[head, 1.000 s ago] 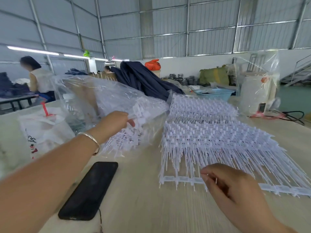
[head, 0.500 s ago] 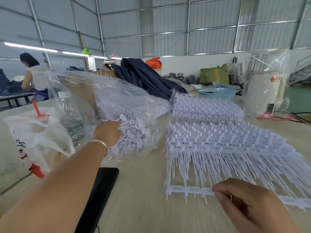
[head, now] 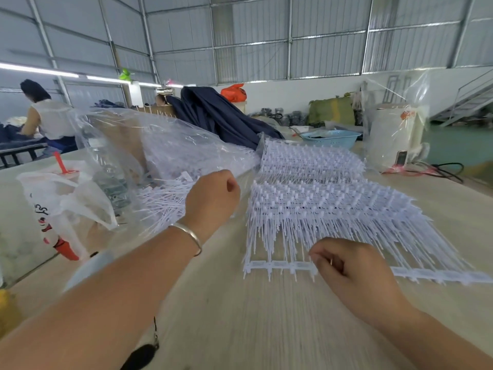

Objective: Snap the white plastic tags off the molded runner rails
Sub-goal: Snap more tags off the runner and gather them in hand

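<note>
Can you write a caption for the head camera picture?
Right hand pinches the runner rail; left hand is by the bag.

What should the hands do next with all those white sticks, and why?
Probably bring the left hand over to the front runner rail to steady it. The right hand already pinches at that rail, many white tags are still attached, and the left hand looks curled, seemingly empty, beside the clear bag.

Pale matt wood-grain table (head: 240,329), white matt plastic tags (head: 333,209) on their rails, crinkly glossy clear plastic bag (head: 165,140), shiny silver metal bangle (head: 190,235), dark blue cloth (head: 213,113) heaped behind, light blue plastic basin (head: 330,138), corrugated metal wall (head: 320,36)
</note>
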`<state>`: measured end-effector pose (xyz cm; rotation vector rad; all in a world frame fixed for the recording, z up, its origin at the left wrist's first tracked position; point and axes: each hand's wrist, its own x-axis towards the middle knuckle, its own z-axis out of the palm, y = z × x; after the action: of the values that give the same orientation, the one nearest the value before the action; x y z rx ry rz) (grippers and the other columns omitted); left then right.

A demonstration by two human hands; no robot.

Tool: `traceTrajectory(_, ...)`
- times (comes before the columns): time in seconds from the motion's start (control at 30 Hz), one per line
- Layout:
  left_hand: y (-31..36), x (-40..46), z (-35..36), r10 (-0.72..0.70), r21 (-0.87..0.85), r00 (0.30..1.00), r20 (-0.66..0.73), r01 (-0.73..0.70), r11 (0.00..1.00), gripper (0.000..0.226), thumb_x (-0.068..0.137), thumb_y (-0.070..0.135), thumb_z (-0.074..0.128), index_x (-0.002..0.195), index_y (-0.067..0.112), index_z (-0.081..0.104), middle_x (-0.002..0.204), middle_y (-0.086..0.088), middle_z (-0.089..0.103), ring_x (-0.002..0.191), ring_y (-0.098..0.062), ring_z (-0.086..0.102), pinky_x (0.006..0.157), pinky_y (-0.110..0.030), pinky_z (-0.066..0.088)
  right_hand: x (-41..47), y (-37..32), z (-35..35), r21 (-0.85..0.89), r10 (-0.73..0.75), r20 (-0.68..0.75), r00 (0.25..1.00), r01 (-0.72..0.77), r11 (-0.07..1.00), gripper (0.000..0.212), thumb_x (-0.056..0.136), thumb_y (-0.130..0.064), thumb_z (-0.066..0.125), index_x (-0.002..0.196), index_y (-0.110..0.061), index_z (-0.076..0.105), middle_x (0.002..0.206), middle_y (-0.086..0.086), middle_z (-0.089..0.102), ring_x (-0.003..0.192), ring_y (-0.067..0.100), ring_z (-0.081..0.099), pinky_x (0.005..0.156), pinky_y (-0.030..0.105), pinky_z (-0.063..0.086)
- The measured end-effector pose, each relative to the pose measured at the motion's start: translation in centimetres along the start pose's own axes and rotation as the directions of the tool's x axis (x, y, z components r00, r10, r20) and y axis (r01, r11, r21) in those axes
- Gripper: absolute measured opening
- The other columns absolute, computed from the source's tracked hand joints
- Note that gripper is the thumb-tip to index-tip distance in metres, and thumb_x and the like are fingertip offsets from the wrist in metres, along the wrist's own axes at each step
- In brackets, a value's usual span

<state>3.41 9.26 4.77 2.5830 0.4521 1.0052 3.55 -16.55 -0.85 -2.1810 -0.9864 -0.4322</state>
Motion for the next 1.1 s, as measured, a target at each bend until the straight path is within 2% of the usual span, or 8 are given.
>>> traceTrajectory(0.13, 2.6, -3.8, 3.3, -0.046, 0.031, 0.932, 0.36, 0.037, 0.999, 0.032, 0.091, 0.042, 0.058, 0.101, 0.012, 0.062, 0.101, -0.003, 0.066, 0.091, -0.021, 0.064, 0.077, -0.037, 0.054, 0.0, 0.6, -0.2, 0.002, 0.033, -0.006, 0.999, -0.033, 0.999, 0.021, 0.087, -0.011, 0.062, 0.072, -0.024, 0.064, 0.05, -0.014, 0.048, 0.046, 0.01, 0.045, 0.049, 0.023, 0.036)
traceTrajectory(0.23, 3.0, -5.0, 5.4, -0.123, 0.168, 0.887, 0.445, 0.052, 0.984, 0.055, 0.088, 0.059, 0.055, 0.114, 0.011, 0.056, 0.112, -0.006, 0.06, 0.104, -0.027, 0.058, 0.085, -0.041, 0.053, -0.1, 1.1, -0.5, 0.014, 0.072, -0.011, 0.997, -0.071, 0.997, 0.02, 0.086, -0.01, 0.062, 0.073, -0.025, 0.065, 0.053, -0.013, 0.052, 0.046, 0.008, 0.046, 0.051, 0.025, 0.041)
traceTrajectory(0.3, 2.9, -4.8, 6.0, -0.177, 0.189, 0.882, 0.437, 0.102, 0.977, 0.054, 0.088, 0.06, 0.054, 0.107, 0.009, 0.06, 0.1, -0.01, 0.063, 0.098, -0.029, 0.062, 0.078, -0.037, 0.053, -0.2, 1.6, -0.8, 0.051, 0.106, -0.004, 0.994, -0.105, 0.993, 0.024, 0.086, -0.01, 0.061, 0.071, -0.028, 0.062, 0.051, -0.015, 0.052, 0.047, 0.006, 0.048, 0.048, 0.018, 0.037)
traceTrajectory(0.43, 2.5, -4.1, 6.6, -0.275, -0.032, 0.902, 0.333, 0.302, 0.953, 0.049, 0.088, 0.05, 0.061, 0.056, 0.015, 0.05, 0.046, 0.002, 0.046, 0.043, -0.018, 0.052, 0.047, -0.024, 0.037, -0.1, 2.6, -1.5, 0.091, 0.156, 0.004, 0.988, -0.155, 0.984, 0.026, 0.086, -0.009, 0.06, 0.069, -0.029, 0.063, 0.054, -0.014, 0.055, 0.048, 0.005, 0.049, 0.05, 0.022, 0.042)
traceTrajectory(0.8, 2.2, -4.3, 6.9, -0.076, 0.313, 0.987, 0.138, 0.03, 0.949, 0.021, 0.093, 0.019, 0.045, 0.072, 0.015, 0.046, 0.067, 0.002, 0.044, 0.062, -0.017, 0.047, 0.05, -0.027, 0.033, 0.2, 3.5, -1.5, 0.115, 0.182, 0.034, 0.983, -0.185, 0.976, 0.018, 0.086, -0.014, 0.058, 0.076, -0.026, 0.067, 0.059, -0.009, 0.06, 0.049, 0.004, 0.05, 0.056, 0.03, 0.048)
traceTrajectory(0.87, 2.5, -4.4, 6.8, -0.062, 0.253, 0.99, 0.123, 0.029, 0.967, 0.021, 0.095, 0.021, 0.044, 0.075, 0.013, 0.045, 0.07, 0.001, 0.044, 0.064, -0.018, 0.048, 0.052, -0.028, 0.033, 0.2, 3.6, -1.3, 0.113, 0.186, 0.042, 0.982, -0.189, 0.975, 0.017, 0.087, -0.013, 0.058, 0.077, -0.025, 0.067, 0.06, -0.006, 0.061, 0.05, 0.005, 0.05, 0.056, 0.03, 0.048)
traceTrajectory(1.03, 3.0, -4.7, 6.4, -0.145, -0.307, 0.947, 0.286, 0.234, 0.922, 0.025, 0.092, 0.02, 0.056, 0.07, 0.01, 0.054, 0.063, -0.001, 0.05, 0.06, -0.016, 0.048, 0.055, -0.026, 0.036, 0.3, 4.0, -1.0, 0.104, 0.228, 0.035, 0.973, -0.231, 0.967, 0.017, 0.087, -0.013, 0.058, 0.078, -0.023, 0.068, 0.066, -0.003, 0.065, 0.059, 0.018, 0.06, 0.06, 0.035, 0.052)
traceTrajectory(1.1, 2.7, -5.0, 6.4, -0.144, -0.274, 0.955, 0.259, 0.215, 0.937, 0.028, 0.091, 0.023, 0.057, 0.066, 0.012, 0.052, 0.06, 0.002, 0.05, 0.058, -0.015, 0.048, 0.057, -0.028, 0.039, 0.4, 4.1, -0.9, 0.064, 0.248, 0.003, 0.969, -0.248, 0.967, 0.014, 0.088, -0.016, 0.058, 0.082, -0.025, 0.067, 0.074, -0.007, 0.066, 0.067, 0.015, 0.061, 0.065, 0.034, 0.052)
